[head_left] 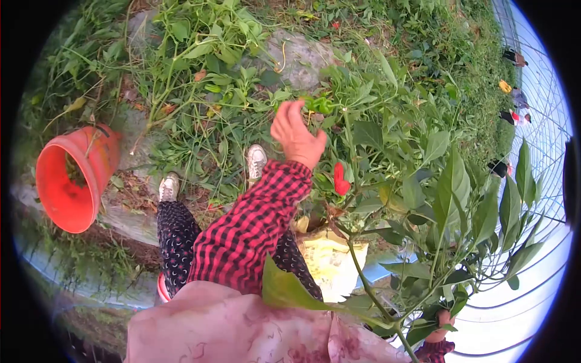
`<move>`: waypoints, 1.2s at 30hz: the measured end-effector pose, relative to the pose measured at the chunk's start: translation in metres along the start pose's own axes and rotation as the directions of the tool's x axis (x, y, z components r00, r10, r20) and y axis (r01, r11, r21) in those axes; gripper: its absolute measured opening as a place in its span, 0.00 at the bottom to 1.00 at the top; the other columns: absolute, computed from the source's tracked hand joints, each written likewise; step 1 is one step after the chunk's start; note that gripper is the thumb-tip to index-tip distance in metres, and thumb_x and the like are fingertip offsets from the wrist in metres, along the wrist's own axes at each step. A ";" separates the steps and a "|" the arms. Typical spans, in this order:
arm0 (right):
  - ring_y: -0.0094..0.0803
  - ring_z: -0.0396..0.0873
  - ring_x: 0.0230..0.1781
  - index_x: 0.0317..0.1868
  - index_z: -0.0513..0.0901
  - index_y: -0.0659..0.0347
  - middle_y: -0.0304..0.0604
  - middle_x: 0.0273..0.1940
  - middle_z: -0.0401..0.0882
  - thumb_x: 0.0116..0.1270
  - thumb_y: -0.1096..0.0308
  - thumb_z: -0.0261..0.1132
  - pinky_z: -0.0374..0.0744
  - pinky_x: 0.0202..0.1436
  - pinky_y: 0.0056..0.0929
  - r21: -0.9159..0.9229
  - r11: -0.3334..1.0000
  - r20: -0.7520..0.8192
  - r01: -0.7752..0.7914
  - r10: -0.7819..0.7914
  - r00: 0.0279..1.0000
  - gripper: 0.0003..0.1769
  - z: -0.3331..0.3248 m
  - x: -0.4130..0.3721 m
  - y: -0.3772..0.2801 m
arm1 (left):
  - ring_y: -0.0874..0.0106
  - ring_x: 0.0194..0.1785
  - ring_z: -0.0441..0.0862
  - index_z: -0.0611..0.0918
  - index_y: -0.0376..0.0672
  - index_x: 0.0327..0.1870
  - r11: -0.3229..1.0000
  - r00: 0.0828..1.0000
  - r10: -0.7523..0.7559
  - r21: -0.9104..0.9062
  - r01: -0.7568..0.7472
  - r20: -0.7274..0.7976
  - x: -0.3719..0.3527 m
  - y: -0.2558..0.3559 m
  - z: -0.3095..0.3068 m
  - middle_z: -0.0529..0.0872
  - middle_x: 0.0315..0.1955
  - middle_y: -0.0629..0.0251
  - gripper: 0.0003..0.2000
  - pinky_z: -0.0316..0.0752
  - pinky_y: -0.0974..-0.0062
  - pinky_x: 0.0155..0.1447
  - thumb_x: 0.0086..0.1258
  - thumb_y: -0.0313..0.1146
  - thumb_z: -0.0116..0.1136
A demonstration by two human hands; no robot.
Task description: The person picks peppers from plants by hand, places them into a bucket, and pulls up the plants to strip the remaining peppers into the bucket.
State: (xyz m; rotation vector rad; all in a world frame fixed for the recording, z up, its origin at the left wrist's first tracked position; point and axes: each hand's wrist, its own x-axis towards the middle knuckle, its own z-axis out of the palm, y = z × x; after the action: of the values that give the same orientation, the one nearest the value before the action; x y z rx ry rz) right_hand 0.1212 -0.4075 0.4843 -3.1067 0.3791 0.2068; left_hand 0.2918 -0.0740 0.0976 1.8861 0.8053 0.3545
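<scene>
Leafy and long-stemmed, a green pepper plant [452,187] comes nearest the camera, spreading across the right half of the frame and passing in front of the pale pink patterned cloth [206,327] at the bottom. Just above centre, the left hand [296,136] reaches up from a red-and-black checked sleeve, its grip loosely open, fingers bent and thumb apart, with no fruit visible between them; whether a fingertip touches the small bright green peppers [318,104] just beside it, I can't tell. At the lower right, the right hand [446,322] is partly hidden among leaves, so its hold is unclear, though it's probably steadying the plant. A shiny red pepper [341,179] hangs right of the checked sleeve, and a tilted orange-red plastic bucket [98,154] sits at left. The step looks like reaching for fruit; the next move calls for closing thumb and fingers around a pepper without tearing the stem
</scene>
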 end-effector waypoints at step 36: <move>0.46 0.64 0.55 0.62 0.51 0.57 0.48 0.61 0.51 0.40 0.76 0.62 0.70 0.51 0.33 0.536 0.709 0.750 0.459 -0.649 0.127 0.46 0.247 0.156 -0.187 | 0.71 0.19 0.77 0.78 0.38 0.21 0.877 0.081 -0.132 0.078 0.474 0.988 -0.099 0.034 -0.043 0.77 0.12 0.64 0.10 0.71 0.73 0.27 0.55 0.32 0.47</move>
State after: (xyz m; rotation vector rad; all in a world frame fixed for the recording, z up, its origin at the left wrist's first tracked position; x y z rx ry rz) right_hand 0.2843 -0.2582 0.2164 -2.1122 -0.7736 1.6369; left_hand 0.2079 -0.1194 0.1578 1.1582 0.1323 -1.0169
